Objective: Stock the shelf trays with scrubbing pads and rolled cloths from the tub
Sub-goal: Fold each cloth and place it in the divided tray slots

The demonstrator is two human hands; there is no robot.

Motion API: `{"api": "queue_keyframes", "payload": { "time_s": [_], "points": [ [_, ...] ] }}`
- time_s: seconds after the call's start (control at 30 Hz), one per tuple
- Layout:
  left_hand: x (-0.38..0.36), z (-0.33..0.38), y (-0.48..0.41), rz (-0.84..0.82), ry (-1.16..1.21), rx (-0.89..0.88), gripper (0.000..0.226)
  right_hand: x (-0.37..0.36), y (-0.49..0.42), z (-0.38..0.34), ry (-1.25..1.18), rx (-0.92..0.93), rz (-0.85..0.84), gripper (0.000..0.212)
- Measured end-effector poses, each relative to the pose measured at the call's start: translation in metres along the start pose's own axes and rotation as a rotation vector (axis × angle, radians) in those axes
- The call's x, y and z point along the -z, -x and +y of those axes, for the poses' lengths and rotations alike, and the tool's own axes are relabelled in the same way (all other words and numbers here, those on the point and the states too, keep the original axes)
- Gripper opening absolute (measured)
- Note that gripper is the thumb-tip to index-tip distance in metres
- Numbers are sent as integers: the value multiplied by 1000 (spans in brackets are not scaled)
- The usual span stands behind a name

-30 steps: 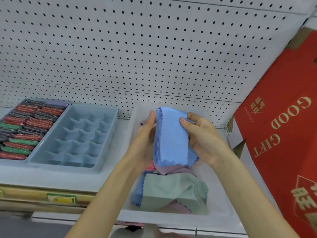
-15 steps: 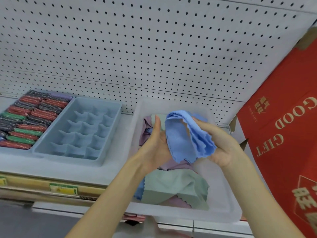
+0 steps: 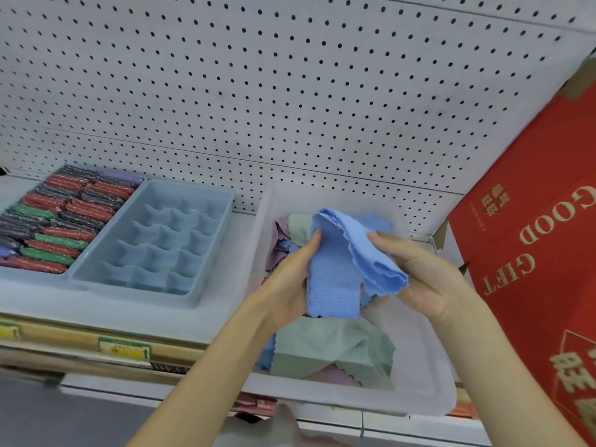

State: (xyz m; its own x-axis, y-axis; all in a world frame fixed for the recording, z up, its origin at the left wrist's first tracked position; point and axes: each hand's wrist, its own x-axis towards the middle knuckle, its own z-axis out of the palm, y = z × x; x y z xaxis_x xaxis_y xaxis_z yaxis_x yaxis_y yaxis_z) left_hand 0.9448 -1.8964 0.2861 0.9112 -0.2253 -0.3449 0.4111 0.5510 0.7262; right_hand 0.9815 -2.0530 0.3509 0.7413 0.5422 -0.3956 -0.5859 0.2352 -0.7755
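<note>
Blue cloth [image 3: 342, 269], lifted clear above the clear tub [image 3: 429, 382] at right of the shelf; pinched on its left edge by the left hand [image 3: 290, 279], thumb against the dimpled face, fingers curled behind; gripped on its right by the right hand [image 3: 422, 275], thumb on top, fingers cupped beneath the bunched scalloped edge.

A second ago held as a flat upright panel between both hands; now bent over itself, top arched and right half drooping in a loose fold; probably the start of a roll, not yet tight enough for a cell.

Below, in the tub: green cloth [image 3: 338, 356] on top of pink, purple and blue ones, lying as before.

Just left of the tub: blue divided tray [image 3: 135, 285], cells bare, unchanged from the earlier frames; so no rolled cloth stocked yet.

Farther left: tray of scrubbing pads [image 3: 54, 221], packed in red, green and dark rows.

Behind, white pegboard [image 3: 290, 91]; at far right, red carton [image 3: 532, 253].
</note>
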Motion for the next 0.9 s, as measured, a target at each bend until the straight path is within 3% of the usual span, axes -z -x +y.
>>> {"api": "queue_keyframes", "payload": {
  "time_s": [0.13,0.4,0.57,0.77,0.9],
  "points": [
    [-3,0,3,-7,109,21,72,3,-4,18,44,15,59,27],
    [-1,-2,6,116,169,21,65,-8,-6,40,208,107,148,16],
    [2,-7,9,59,252,-10,73,-4,-6,49,398,178,223,13],
    [4,-8,15,67,190,-5,75,-5,-5,49,241,102,134,20],
    [6,-3,19,73,159,-16,59,-5,-7,53,291,119,171,21]
  ]
}}
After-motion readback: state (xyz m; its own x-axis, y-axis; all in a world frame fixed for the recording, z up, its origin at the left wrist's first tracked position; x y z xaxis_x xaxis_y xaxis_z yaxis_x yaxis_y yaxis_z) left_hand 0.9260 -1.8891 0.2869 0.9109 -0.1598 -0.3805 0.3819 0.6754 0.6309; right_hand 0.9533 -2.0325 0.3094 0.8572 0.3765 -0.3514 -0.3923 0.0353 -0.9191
